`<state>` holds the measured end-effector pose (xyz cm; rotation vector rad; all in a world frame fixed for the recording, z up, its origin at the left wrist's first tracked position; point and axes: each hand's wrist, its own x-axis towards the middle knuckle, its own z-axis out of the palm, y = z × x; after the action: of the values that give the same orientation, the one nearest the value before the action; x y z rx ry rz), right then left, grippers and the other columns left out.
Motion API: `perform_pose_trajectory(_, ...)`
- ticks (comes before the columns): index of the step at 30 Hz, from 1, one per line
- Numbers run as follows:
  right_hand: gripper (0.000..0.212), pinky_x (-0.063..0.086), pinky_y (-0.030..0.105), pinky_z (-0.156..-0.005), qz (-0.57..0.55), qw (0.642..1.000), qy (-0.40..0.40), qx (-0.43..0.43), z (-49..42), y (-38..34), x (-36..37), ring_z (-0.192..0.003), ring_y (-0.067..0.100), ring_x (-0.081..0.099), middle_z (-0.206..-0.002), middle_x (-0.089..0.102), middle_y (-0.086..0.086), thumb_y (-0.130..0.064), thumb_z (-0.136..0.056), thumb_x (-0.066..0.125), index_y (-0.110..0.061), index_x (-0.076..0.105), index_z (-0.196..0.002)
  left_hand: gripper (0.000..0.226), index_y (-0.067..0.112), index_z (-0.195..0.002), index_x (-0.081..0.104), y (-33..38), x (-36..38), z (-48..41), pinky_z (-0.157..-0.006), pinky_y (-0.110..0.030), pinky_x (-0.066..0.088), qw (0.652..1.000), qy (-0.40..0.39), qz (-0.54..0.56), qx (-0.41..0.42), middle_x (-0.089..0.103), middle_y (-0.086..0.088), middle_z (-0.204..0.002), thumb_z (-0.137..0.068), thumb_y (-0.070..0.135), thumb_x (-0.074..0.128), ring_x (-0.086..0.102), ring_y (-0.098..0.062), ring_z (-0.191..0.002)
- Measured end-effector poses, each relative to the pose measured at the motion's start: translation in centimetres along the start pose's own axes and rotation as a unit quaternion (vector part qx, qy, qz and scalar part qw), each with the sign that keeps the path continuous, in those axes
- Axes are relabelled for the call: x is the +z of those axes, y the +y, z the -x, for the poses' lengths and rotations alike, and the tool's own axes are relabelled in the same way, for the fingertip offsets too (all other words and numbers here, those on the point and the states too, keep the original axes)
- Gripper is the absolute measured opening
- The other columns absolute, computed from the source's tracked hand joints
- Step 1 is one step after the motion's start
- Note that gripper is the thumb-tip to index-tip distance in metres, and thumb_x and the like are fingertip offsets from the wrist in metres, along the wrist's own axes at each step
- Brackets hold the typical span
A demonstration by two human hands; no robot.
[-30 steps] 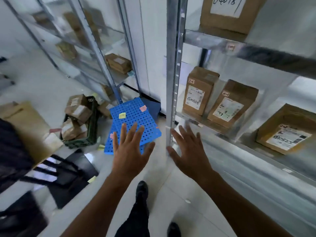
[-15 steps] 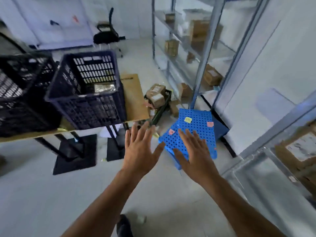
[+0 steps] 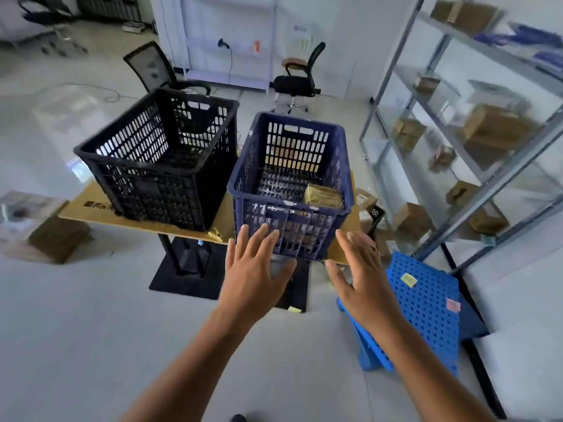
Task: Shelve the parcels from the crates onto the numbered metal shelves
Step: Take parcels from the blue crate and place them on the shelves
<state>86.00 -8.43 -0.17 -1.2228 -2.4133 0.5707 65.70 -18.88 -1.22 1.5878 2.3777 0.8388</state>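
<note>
**Colleague:** What are the hands doing on your feed?

**Me:** I see the left hand (image 3: pixel 253 269) and the right hand (image 3: pixel 362 278) both stretched forward, palms down, fingers straight and spread, with nothing in either. The left fingertips overlap the near wall of the blue crate (image 3: pixel 289 226) in my view. I can't tell whether they touch it. The right hand is off that crate's near right corner.

**Colleague:** And the parcels?

**Me:** I can see one brown parcel (image 3: pixel 323 196) inside the blue crate, lying on the bottom against its right wall. The black crate (image 3: pixel 152 190) stands just beside it on the left, and I can't make out anything in it through the slats. Both crates sit on the table (image 3: pixel 224 217), the blue one at the near right end.

**Colleague:** Where are the shelves?

**Me:** The metal shelves (image 3: pixel 493 184) run along the right side of my picture, with cardboard boxes (image 3: pixel 496 126) on several levels. They're too blurred for me to read any numbers.

**Colleague:** Anything on the floor?

**Me:** A blue perforated panel (image 3: pixel 426 315) leans low under the right forearm, with a yellow note (image 3: pixel 408 280) and a pink note (image 3: pixel 453 304) stuck on it. Beyond the table stand two office chairs (image 3: pixel 297 83), and a brown box (image 3: pixel 58 239) sits on the floor at far left.
</note>
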Motion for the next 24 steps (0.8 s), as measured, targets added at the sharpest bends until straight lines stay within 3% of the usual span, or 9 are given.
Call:
perform_pose_trajectory(3,0.077,0.016,0.052,-0.130,0.003,1.000,-0.020,0.014,-2.3,-0.3,0.9,-0.161,0.013,0.001,-0.174,0.017,-0.001,-0.074,-0.097,0.025,-0.040,0.017,-0.165,0.072,0.033,-0.161,0.025,-1.2,0.2,-2.5,-0.127,-0.043,-0.008,1.000,-0.008,0.011,-0.002,0.014,0.010,-0.172,-0.100,0.069,0.034,-0.012,-0.018,-0.158)
perform_pose_trajectory(9,0.076,0.010,0.044,-0.131,0.000,0.999,-0.033,0.037,-8.0,2.6,1.1,-0.158,0.006,0.000,-0.174,0.017,-0.003,-0.070,-0.096,0.028,-0.039,0.018,-0.165,0.070,0.036,-0.162,0.022,-1.2,2.6,-9.1,-0.122,-0.036,-0.015,0.999,-0.048,0.024,0.006,0.011,0.011,-0.172,-0.101,0.068,0.034,-0.012,-0.017,-0.158)
perform_pose_trajectory(13,0.072,0.006,0.041,-0.130,-0.001,0.998,-0.036,0.046,-13.0,6.1,1.7,-0.161,0.013,0.000,-0.174,0.015,-0.002,-0.064,-0.100,0.035,-0.037,0.018,-0.166,0.065,0.040,-0.160,0.025,-1.0,4.6,-14.6,-0.123,-0.036,-0.009,0.997,-0.070,0.028,0.024,0.013,0.010,-0.171,-0.102,0.065,0.037,-0.007,-0.017,-0.159)
perform_pose_trajectory(15,0.073,0.010,0.047,-0.131,-0.015,0.998,-0.042,0.049,-15.5,7.5,2.0,-0.161,0.014,0.000,-0.175,0.015,-0.003,-0.063,-0.101,0.035,-0.036,0.019,-0.166,0.063,0.043,-0.160,0.024,-0.8,5.6,-17.4,-0.121,-0.034,-0.010,0.995,-0.098,0.017,0.031,0.011,0.012,-0.172,-0.102,0.064,0.037,-0.008,-0.014,-0.158)
perform_pose_trajectory(20,0.071,0.009,0.042,-0.129,-0.019,0.998,-0.049,0.044,-21.4,10.5,2.0,-0.161,0.013,-0.002,-0.175,0.012,-0.006,-0.068,-0.102,0.026,-0.038,0.017,-0.166,0.057,0.050,-0.157,0.024,-0.1,7.9,-24.4,-0.125,-0.038,-0.006,0.983,-0.175,-0.007,0.056,0.006,0.014,-0.172,-0.103,0.064,0.033,-0.010,-0.013,-0.158)
perform_pose_trajectory(24,0.068,0.009,0.047,-0.131,-0.013,0.997,-0.067,0.019,-25.7,12.4,1.1,-0.161,0.011,-0.006,-0.175,0.010,-0.005,-0.065,-0.104,0.029,-0.038,0.018,-0.166,0.057,0.052,-0.158,0.017,-0.2,9.9,-27.6,-0.122,-0.036,-0.014,0.957,-0.269,-0.069,0.079,-0.004,0.018,-0.171,-0.104,0.065,0.027,-0.014,-0.012,-0.157)
